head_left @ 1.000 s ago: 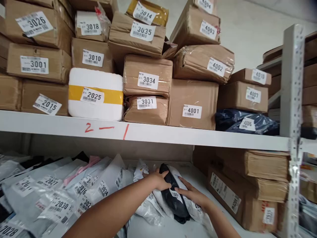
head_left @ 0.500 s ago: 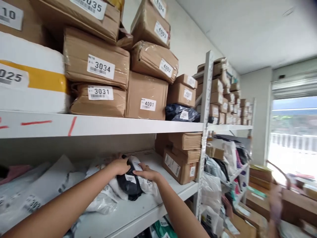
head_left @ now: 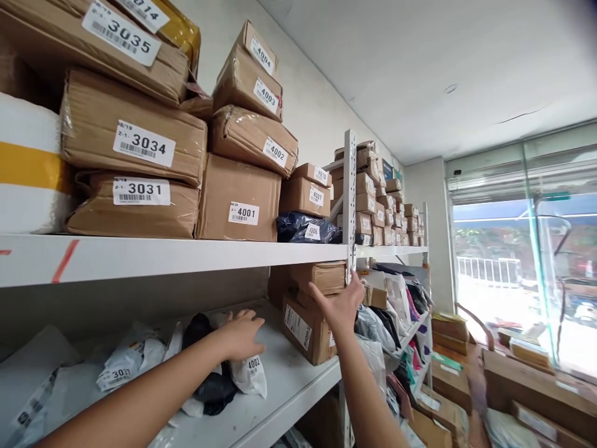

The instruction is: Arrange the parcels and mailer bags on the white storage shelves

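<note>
Below, left hand (head_left: 241,336) over white bag (head_left: 249,378) (marked 4002), right hand (head_left: 340,305) near boxes (head_left: 319,339)

Left grip (head_left: 241,335) apparently on white parcel (head_left: 250,377)

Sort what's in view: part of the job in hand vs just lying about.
Job in hand:
white bag 4002, under the left hand
black bag, beside it
possibly the lower-shelf boxes, behind the open right hand; contact unclear

Lying about:
box 4001
box 3034
box 3031
navy bag 4006
</note>
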`<state>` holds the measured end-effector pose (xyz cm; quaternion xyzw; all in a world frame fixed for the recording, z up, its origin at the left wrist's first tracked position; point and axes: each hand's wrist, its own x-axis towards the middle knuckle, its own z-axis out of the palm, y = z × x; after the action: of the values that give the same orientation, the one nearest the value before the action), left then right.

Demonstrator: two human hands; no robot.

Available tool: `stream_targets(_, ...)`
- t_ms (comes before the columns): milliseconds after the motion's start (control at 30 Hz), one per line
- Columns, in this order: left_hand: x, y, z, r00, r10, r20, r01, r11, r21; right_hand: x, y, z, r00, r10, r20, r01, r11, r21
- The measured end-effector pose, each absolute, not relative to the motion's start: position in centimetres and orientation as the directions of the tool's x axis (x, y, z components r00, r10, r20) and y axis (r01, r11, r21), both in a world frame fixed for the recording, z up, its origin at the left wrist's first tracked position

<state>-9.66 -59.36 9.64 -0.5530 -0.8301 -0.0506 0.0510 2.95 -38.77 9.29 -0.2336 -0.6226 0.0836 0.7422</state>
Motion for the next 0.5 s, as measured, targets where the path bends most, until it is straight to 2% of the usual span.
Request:
stream_targets(67,-8.7,-58.1,9.4,-0.337,0.930,0.143,0.940,0.340,0.005,3.3,-37.8,11.7,0.143,0.448,0.882,0.251,0.846,-0.471)
stream_targets(167,-7.4,-56.0,9.0,-0.294,0.946,0.136,0.956,0.294,0.015,2.5,-37.2,13.6,0.037,0.527,0.849,0.276,0.811,-0.516)
stream_targets(267,-7.1,-54.8,8.1,-0.241,0.966,0.095,0.971,0.239,0.032,1.9,-37.1,13.2,0.064,0.547,0.835,0.196,0.813,-0.548)
stream_targets(367,-7.8,-54.2,6.8,-0.221,0.973,0.067,0.975,0.223,-0.017,2.1,-36.8,11.9,0.127,0.483,0.866,0.048,0.869,-0.492)
stream_targets(400,-8.1,-54.0,6.3,-0.238,0.967,0.094,0.971,0.234,0.057,2.2,-36.6,11.4,0.141,0.456,0.879,0.004,0.887,-0.461)
stream_targets(433,-8.4,-53.8,6.0,-0.266,0.953,0.142,0.949,0.233,0.212,2.3,-36.3,11.0,0.150,0.429,0.891,-0.028,0.903,-0.430)
stream_targets(500,-8.6,-53.0,5.9,-0.354,0.906,0.235,0.772,0.141,0.619,2.4,-35.8,10.4,0.166,0.363,0.917,-0.052,0.932,-0.360)
